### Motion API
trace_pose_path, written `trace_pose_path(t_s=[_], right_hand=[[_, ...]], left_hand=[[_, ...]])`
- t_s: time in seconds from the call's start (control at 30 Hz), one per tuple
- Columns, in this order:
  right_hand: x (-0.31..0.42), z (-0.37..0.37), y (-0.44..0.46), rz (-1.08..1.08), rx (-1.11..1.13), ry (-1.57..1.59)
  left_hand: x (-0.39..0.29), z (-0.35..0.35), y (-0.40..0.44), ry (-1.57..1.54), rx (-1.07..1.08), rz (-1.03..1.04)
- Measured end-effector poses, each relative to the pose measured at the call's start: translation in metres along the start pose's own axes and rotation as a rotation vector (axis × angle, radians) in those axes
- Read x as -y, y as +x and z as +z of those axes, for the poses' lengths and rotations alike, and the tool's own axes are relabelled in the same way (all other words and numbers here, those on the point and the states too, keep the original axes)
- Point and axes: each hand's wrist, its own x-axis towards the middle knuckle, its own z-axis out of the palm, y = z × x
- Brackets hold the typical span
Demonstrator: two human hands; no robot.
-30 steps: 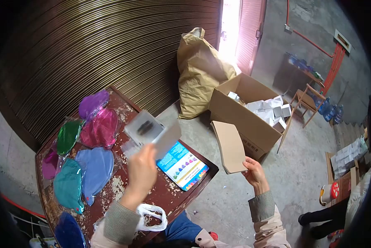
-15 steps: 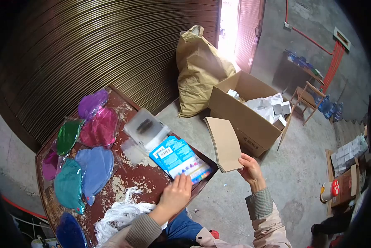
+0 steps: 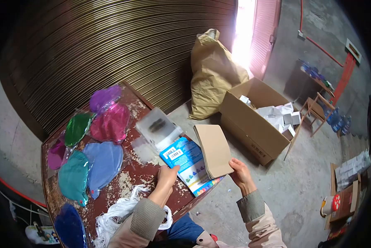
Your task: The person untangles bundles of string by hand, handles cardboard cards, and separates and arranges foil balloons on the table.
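To the far left of your left hand, several film-wrapped packets lie on the table (image 3: 142,177), a dark red board with flaking, pale-worn paint. They are rounded and pouch-like: dark blue (image 3: 71,225), teal (image 3: 73,175), green (image 3: 78,129), light blue (image 3: 107,165), purple (image 3: 105,100) and pink (image 3: 111,124), their film glossy and creased. Just beside your left forearm is a loose bundle of white string (image 3: 115,219), soft and tangled. Beyond your left hand stands a clear plastic box (image 3: 157,127), rectangular, with a dark item inside that is too unclear to name.

Your left hand (image 3: 166,178) has curled fingers, the thumb at the left edge of the printed cards (image 3: 181,157); whether it grips them cannot be told. The cards lie between your hands, slightly fanned: smooth, blue above with two barcodes, a white band of small coloured motifs below, and a multicoloured lower border.

Your right hand (image 3: 241,172) pinches the lower right corner of a stack of brown card (image 3: 215,149), matt, plain and round-cornered, tilted and overlapping the cards' right side in view; contact between them cannot be confirmed. Beyond your right hand stands an open corrugated carton (image 3: 251,136) containing small white boxes (image 3: 282,118).
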Motion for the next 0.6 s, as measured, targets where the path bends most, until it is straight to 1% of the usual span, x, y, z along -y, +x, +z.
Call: trace_pose_path(t_s=[0.13, 0.23, 0.37, 0.4, 0.53, 0.6], right_hand=[[-0.001, 0.003, 0.002, 0.006, 0.009, -0.007], [-0.002, 0.002, 0.002, 0.012, 0.009, -0.005], [-0.005, -0.003, 0.002, 0.009, -0.001, 0.039], [-0.004, -0.003, -0.001, 0.006, -0.007, 0.038], [0.002, -0.004, -0.009, 0.008, 0.019, 0.128], [0.005, -0.006, -0.011, -0.005, 0.007, 0.155]], left_hand=[[-0.001, 0.001, 0.004, -0.029, 0.029, -0.006], [-0.003, 0.011, -0.001, -0.027, 0.036, 0.039], [0.000, 0.043, -0.026, 0.036, -0.082, 0.134], [0.001, 0.042, -0.029, 0.037, -0.076, 0.133], [0.001, 0.023, -0.037, -0.282, 0.137, 0.253], [-0.024, 0.006, -0.059, -0.194, 0.153, 0.294]])
